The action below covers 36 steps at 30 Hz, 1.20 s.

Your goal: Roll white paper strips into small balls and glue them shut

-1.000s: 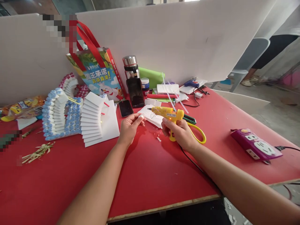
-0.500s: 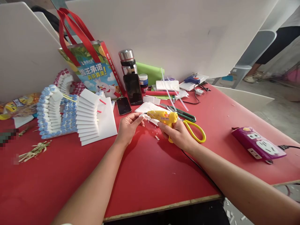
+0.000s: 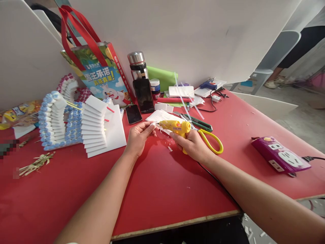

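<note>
My right hand [image 3: 191, 144] is wrapped round a yellow glue gun [image 3: 175, 126], its nozzle pointing left. Between the thumb and fingers of my left hand [image 3: 139, 137] is a small white piece [image 3: 153, 125], mostly hidden by the fingertips. The nozzle meets or nearly meets this piece; I cannot tell if they touch. Below and behind the gun lies a crumpled white sheet [image 3: 152, 116]. Yellow-handled scissors [image 3: 215, 140] rest just beyond my right hand, beside a green utility knife [image 3: 200, 124].
At left stand a fan of white slats [image 3: 93, 128] and a blue-and-white stacked model [image 3: 53, 122]. Behind are a shopping bag [image 3: 101, 78], a steel flask [image 3: 137, 62] and phones [image 3: 133, 114]. A purple power strip [image 3: 280, 154] sits at right. The gun's cord [image 3: 215, 181] runs over the table edge.
The glue gun has shifted very slightly left towards the white piece. Both hands keep their hold; otherwise the view has only moved a little.
</note>
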### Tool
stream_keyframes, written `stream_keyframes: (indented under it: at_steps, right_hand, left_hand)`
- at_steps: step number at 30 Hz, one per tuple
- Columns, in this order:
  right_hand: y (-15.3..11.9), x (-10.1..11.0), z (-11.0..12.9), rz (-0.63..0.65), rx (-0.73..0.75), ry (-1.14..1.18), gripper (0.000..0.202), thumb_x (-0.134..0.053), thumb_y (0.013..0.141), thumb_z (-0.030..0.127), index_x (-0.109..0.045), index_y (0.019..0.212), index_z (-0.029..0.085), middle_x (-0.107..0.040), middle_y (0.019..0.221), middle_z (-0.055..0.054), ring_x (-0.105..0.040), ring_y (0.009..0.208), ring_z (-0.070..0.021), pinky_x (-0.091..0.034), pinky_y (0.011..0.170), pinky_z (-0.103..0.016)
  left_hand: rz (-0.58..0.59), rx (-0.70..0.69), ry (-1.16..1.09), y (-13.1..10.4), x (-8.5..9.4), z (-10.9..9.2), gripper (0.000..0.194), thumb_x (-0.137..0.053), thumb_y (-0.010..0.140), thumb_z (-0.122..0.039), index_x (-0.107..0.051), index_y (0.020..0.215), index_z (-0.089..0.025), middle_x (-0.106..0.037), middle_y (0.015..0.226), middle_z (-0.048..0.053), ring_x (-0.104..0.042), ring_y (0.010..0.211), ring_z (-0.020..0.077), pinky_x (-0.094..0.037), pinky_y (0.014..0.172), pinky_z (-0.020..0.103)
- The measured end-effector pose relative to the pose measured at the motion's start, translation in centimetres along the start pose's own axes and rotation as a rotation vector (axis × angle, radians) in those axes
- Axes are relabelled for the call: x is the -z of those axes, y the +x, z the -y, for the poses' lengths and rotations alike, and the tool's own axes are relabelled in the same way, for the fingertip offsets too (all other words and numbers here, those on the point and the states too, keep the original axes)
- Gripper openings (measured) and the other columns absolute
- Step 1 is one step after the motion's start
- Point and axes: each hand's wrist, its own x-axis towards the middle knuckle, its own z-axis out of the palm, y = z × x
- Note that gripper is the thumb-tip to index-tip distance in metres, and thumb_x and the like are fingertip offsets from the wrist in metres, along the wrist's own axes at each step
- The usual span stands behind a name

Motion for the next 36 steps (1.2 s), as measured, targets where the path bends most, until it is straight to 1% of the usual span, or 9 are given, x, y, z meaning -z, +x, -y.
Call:
stream_keyframes:
  at_steps: [7, 11, 20, 24, 28, 32, 36]
  right_hand:
    - [-0.18, 0.25, 0.66, -0.034, 0.02, -0.004, 0.05, -0.058, 0.094, 0.052, -0.044, 0.059, 0.019, -0.045, 0.052, 0.003, -0.036, 0.048, -0.0088, -0.025, 0.048, -0.028]
    - [-0.34, 0.26, 0.54, -0.025, 0.058, 0.005, 0.048, -0.057, 0.095, 0.05, -0.045, 0.061, 0.019, -0.045, 0.053, 0.003, -0.037, 0.05, -0.0089, -0.027, 0.049, -0.027]
    - [-0.08, 0.05, 0.08, 0.006, 0.032, 0.012, 0.048, -0.056, 0.094, 0.055, -0.044, 0.064, 0.019, -0.043, 0.053, 0.004, -0.035, 0.049, -0.0088, -0.024, 0.048, -0.027]
    - [-0.14, 0.09, 0.07, 0.014, -0.004, -0.019, 0.052, -0.056, 0.093, 0.058, -0.042, 0.061, 0.019, -0.04, 0.051, 0.004, -0.033, 0.048, -0.0085, -0.022, 0.047, -0.027]
    - [-0.22, 0.11, 0.05, 0.008, 0.021, -0.012, 0.049, -0.056, 0.093, 0.057, -0.043, 0.064, 0.019, -0.041, 0.053, 0.004, -0.034, 0.049, -0.0086, -0.023, 0.048, -0.027]
    - [-0.22, 0.13, 0.06, 0.01, 0.015, -0.03, 0.051, -0.057, 0.092, 0.059, -0.04, 0.063, 0.02, -0.039, 0.052, 0.005, -0.033, 0.048, -0.0087, -0.023, 0.047, -0.027]
    - [-0.18, 0.27, 0.2, -0.029, 0.026, -0.046, 0.05, -0.056, 0.092, 0.058, -0.042, 0.064, 0.02, -0.041, 0.052, 0.004, -0.034, 0.048, -0.0092, -0.025, 0.047, -0.027]
  left_hand:
    - [-0.023, 0.023, -0.004, -0.02, 0.03, -0.14, 0.028, -0.083, 0.076, -0.034, -0.076, 0.093, -0.013, -0.072, 0.082, 0.005, -0.058, 0.064, 0.0096, -0.052, 0.07, 0.027]
    - [-0.015, 0.017, 0.031, -0.06, -0.06, -0.12, 0.03, -0.083, 0.076, -0.034, -0.076, 0.095, -0.013, -0.072, 0.082, 0.005, -0.058, 0.064, 0.01, -0.053, 0.071, 0.028]
    - [0.009, 0.016, 0.016, -0.15, -0.27, -0.18, 0.029, -0.082, 0.077, -0.035, -0.076, 0.095, -0.013, -0.072, 0.081, 0.005, -0.058, 0.064, 0.0104, -0.053, 0.071, 0.029]
    - [0.001, 0.032, -0.013, -0.15, -0.36, -0.35, 0.029, -0.083, 0.075, -0.034, -0.076, 0.093, -0.012, -0.072, 0.081, 0.006, -0.058, 0.064, 0.0099, -0.052, 0.07, 0.027]
    - [0.011, 0.053, -0.041, -0.19, -0.35, -0.43, 0.028, -0.083, 0.075, -0.033, -0.076, 0.091, -0.012, -0.072, 0.083, 0.006, -0.058, 0.065, 0.0098, -0.052, 0.07, 0.027]
    - [0.026, 0.064, -0.051, -0.18, -0.2, -0.31, 0.028, -0.083, 0.076, -0.034, -0.076, 0.091, -0.012, -0.072, 0.082, 0.006, -0.058, 0.065, 0.0098, -0.052, 0.071, 0.027]
    - [0.026, 0.068, -0.048, -0.12, -0.1, -0.22, 0.029, -0.084, 0.075, -0.034, -0.077, 0.093, -0.012, -0.072, 0.084, 0.006, -0.058, 0.065, 0.0099, -0.052, 0.071, 0.027]
